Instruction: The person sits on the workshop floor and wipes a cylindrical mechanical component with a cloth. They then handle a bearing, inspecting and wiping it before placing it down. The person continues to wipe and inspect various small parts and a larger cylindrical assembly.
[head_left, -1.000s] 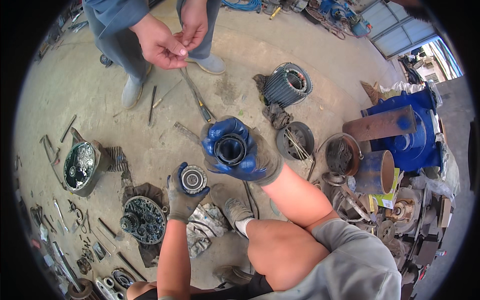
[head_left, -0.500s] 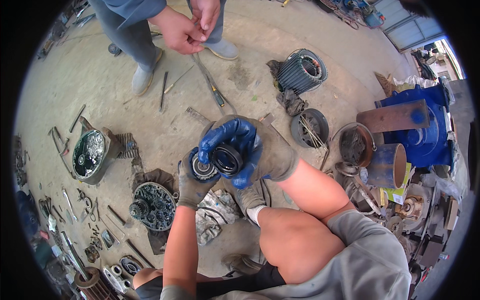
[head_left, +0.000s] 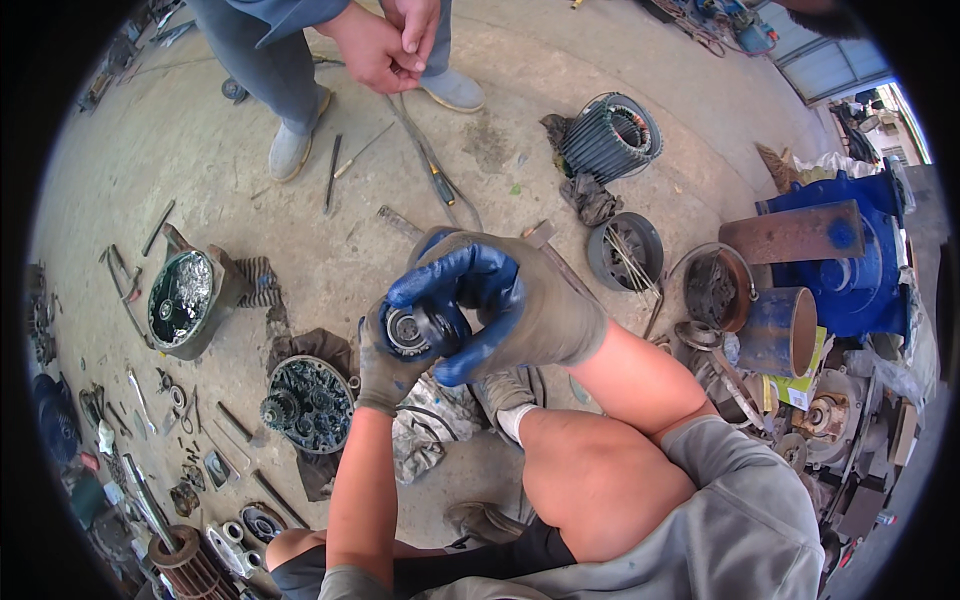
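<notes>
Both my hands wear grey gloves with oily blue palms and meet in front of me over the floor. My left hand [head_left: 382,365] is closed round a round metal part that looks like a bearing [head_left: 406,332], its ringed face turned up. Curled over from the right, my right hand [head_left: 510,300] grips a black ring [head_left: 447,328], perhaps an oil seal, tilted against the bearing. The fingers hide part of both, and I cannot tell if the ring is seated on it. Below to the left, a greasy gear assembly [head_left: 308,405] lies on a dark cloth.
A green oily housing [head_left: 182,300] stands left, with loose tools and small parts nearer me. A motor stator [head_left: 612,138], a round pan [head_left: 625,252] and a blue machine casing [head_left: 870,260] are at right. Another person's hands [head_left: 395,45] are at the top.
My right hand has brought the black ring left and tilted it against the bearing; its opening now shows less. The other person's hands have shifted slightly right in view.
</notes>
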